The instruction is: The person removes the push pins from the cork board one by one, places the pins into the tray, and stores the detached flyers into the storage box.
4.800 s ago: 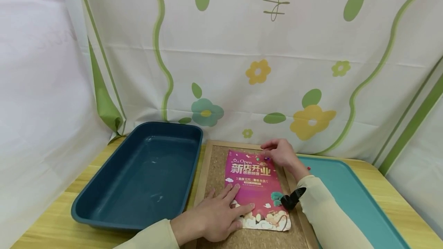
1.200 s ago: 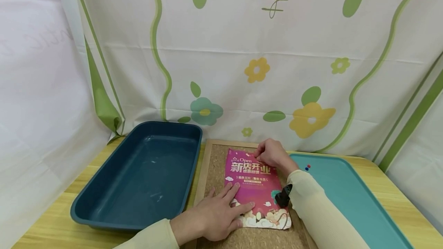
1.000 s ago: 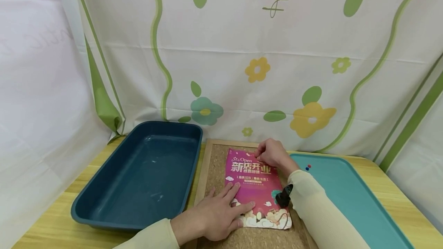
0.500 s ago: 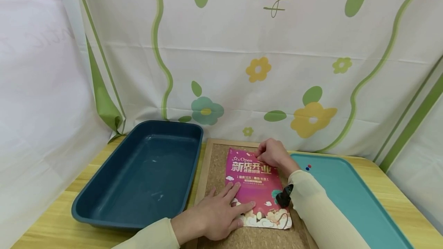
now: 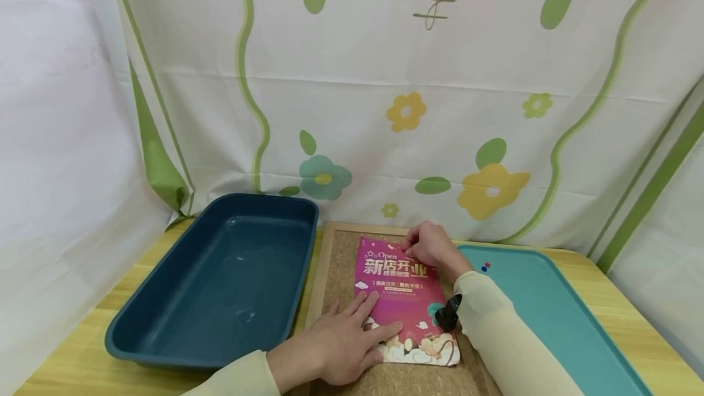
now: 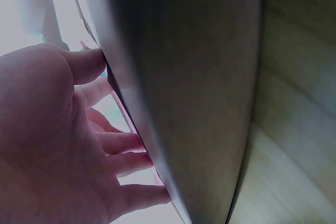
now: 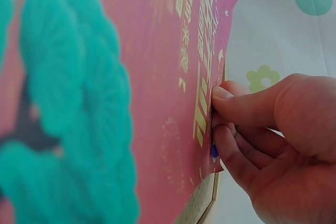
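A pink poster (image 5: pixel 401 298) with Chinese lettering and the word "Open" lies on a wood-framed cork board (image 5: pixel 338 261). My left hand (image 5: pixel 343 344) rests flat on the poster's lower left with fingers spread. Near the poster's top edge, my right hand (image 5: pixel 431 246) pinches a small push pin against the paper; thumb and fingers mostly hide it. Close below those fingers, a blue push pin (image 7: pixel 214 151) sits at the poster's edge in the right wrist view. The left wrist view shows my left palm (image 6: pixel 52 129) beside the board's side.
A deep dark-blue basin (image 5: pixel 220 286) stands left of the board. To its right lies a flat teal tray (image 5: pixel 541 298), with a red pin (image 5: pixel 487 264) and a blue pin (image 5: pixel 484 269) on it. A flower-patterned curtain (image 5: pixel 341 139) hangs behind.
Since the oldest frame, my right hand has moved left along the poster's top edge, from the corner inward. Over the last second it has stayed there, and my left hand has kept still.
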